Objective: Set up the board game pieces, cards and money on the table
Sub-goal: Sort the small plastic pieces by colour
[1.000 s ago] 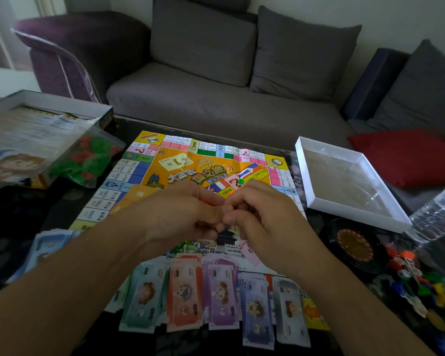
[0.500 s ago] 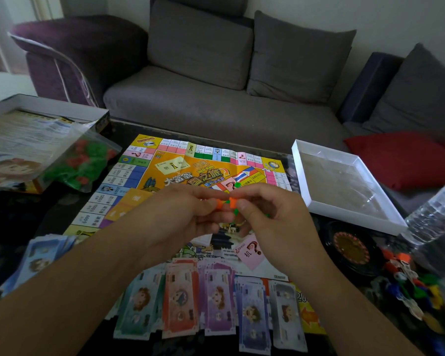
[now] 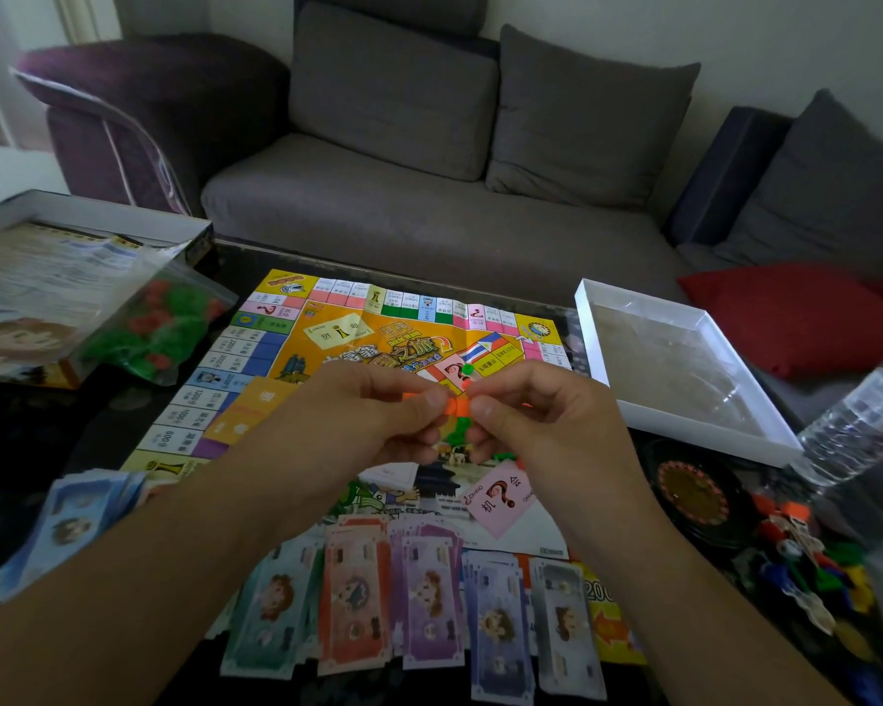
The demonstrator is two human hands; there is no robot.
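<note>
I am pinching a small orange piece (image 3: 453,404) between both hands — left hand (image 3: 363,425), right hand (image 3: 541,425) — at frame centre over the board (image 3: 327,338). Money (image 3: 429,598) is lying sorted below; the pieces (image 3: 806,552) at lower right and bag (image 3: 159,328) at upper left are still waiting.

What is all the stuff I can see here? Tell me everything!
board: one, yellow, table middle
money: several piles, mixed colours, near edge
pink card: one, on board
orange cards: one pile, board's left
bag: one, green and red bits, left
box: one, far left
lid: one, white, right
spinner: one, black, right
bottle: one, clear, far right
pawns: many, mixed colours, right
sofa: grey, behind
red cushion: one, on sofa
orange piece: one, pinched by both hands
left hand
right hand
</note>
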